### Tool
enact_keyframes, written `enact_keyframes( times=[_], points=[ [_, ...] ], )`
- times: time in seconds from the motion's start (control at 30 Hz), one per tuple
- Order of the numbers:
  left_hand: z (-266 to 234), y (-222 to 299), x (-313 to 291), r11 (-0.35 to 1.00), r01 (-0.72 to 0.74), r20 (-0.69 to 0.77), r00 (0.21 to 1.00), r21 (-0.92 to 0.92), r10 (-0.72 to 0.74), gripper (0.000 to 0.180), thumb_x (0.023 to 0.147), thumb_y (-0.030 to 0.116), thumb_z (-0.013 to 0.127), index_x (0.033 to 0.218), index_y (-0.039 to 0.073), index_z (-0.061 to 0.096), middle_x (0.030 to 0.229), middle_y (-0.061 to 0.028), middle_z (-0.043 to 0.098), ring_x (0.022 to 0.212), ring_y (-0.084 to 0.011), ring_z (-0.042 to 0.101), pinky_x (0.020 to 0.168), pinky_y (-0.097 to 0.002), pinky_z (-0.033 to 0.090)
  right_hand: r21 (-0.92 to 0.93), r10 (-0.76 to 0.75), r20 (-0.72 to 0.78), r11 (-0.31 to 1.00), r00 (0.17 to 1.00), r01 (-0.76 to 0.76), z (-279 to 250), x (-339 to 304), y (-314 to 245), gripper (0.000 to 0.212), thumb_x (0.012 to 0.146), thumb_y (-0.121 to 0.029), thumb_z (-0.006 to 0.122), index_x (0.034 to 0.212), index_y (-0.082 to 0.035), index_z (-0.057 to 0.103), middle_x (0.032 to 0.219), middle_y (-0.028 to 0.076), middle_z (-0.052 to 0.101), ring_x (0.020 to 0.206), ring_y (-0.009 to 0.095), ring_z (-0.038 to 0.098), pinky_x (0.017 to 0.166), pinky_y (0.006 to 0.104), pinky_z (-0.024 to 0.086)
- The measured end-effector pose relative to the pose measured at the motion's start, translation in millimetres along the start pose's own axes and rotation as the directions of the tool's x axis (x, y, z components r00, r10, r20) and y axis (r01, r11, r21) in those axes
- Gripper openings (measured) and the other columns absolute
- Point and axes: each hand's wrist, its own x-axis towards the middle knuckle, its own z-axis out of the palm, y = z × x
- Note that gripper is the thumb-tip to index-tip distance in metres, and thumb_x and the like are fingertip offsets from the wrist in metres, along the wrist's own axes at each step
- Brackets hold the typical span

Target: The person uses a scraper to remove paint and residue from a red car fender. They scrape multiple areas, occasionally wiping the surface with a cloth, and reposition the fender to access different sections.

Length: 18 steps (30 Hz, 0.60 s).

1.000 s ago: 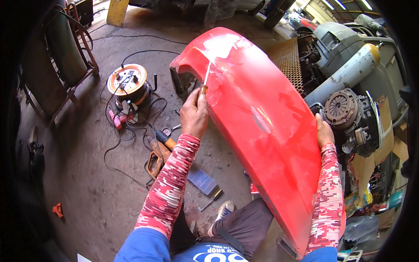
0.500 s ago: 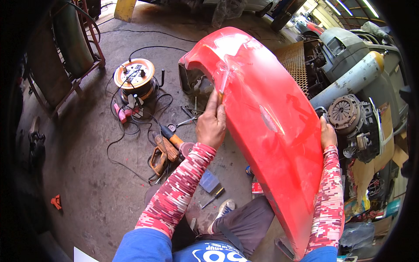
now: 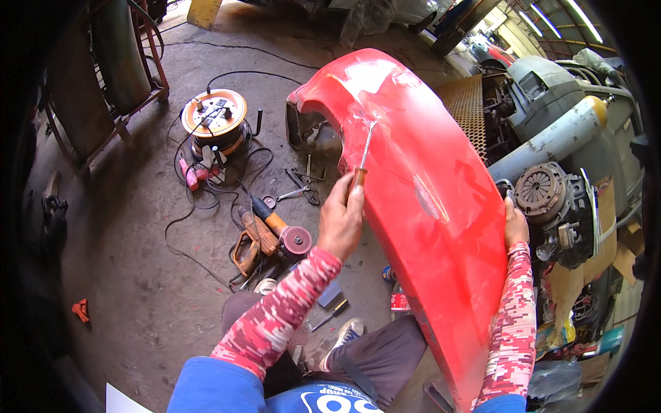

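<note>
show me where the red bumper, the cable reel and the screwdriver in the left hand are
Red bumper [image 3: 437, 237]: head view, on its broad painted face.
Cable reel [image 3: 217, 122]: head view, on its round top.
Screwdriver [image 3: 366, 149]: head view, on its metal shaft.

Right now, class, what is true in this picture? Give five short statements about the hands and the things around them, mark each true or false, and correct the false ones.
1. The left hand holds a screwdriver. True.
2. The right hand is on the cable reel. False: it is at the right edge of the red panel.
3. The cable reel stands left of the panel. True.
4. The angle grinder lies on top of the panel. False: it is down on the floor.
5. A pale cylinder with a yellowish end lies right of the panel. True.
</note>
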Motion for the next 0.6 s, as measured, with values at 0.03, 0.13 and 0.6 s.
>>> enact_keyframes(
  times=[0.03, 0.13, 0.6],
  points=[
    [3.0, 0.6, -10.4, 0.995, 0.009, 0.013, 1.000, -0.097, -0.007, 0.041, 0.107, 0.030, 0.056, 0.138, 0.003, 0.058, 0.087, -0.0066, 0.065, 0.073, -0.0144, 0.065, 0.066, -0.0317, 0.054, -0.006, 0.003, 0.005, 1.000, 1.000, -0.003, -0.1, 0.5, 0.4, 0.082, 0.100, -0.072, 0.035, 0.112, 0.000, 0.073, 0.113, 0.030, 0.069, 0.112, 0.048, 0.063, 0.095, 0.0524, 0.049],
    [6.6, 0.8, -30.0, 0.897, 0.388, 0.172, 0.918, -0.210, -0.357, 0.040, 0.108, 0.030, 0.054, 0.136, 0.001, 0.057, 0.081, 0.0028, 0.056, 0.068, -0.0059, 0.054, 0.060, -0.0247, 0.047, 0.063, -0.004, 0.028, 0.998, 1.000, 0.003, 0.3, 1.7, 1.2, 0.081, 0.101, -0.071, 0.035, 0.114, 0.000, 0.073, 0.115, 0.030, 0.069, 0.113, 0.048, 0.063, 0.097, 0.0514, 0.048],
    [-37.3, 7.7, 27.5, 0.712, 0.500, 0.086, 0.843, -0.494, -0.532, 0.032, 0.105, 0.048, 0.049, 0.115, 0.018, 0.049, 0.072, -0.0003, 0.053, 0.045, -0.0083, 0.041, 0.039, -0.0261, 0.030, 0.072, -0.035, 0.033, 0.997, 0.999, 0.032, -1.4, -1.2, -1.7, 0.084, 0.102, -0.070, 0.035, 0.110, 0.005, 0.072, 0.109, 0.030, 0.070, 0.109, 0.047, 0.065, 0.093, 0.0502, 0.048]
  ],
)
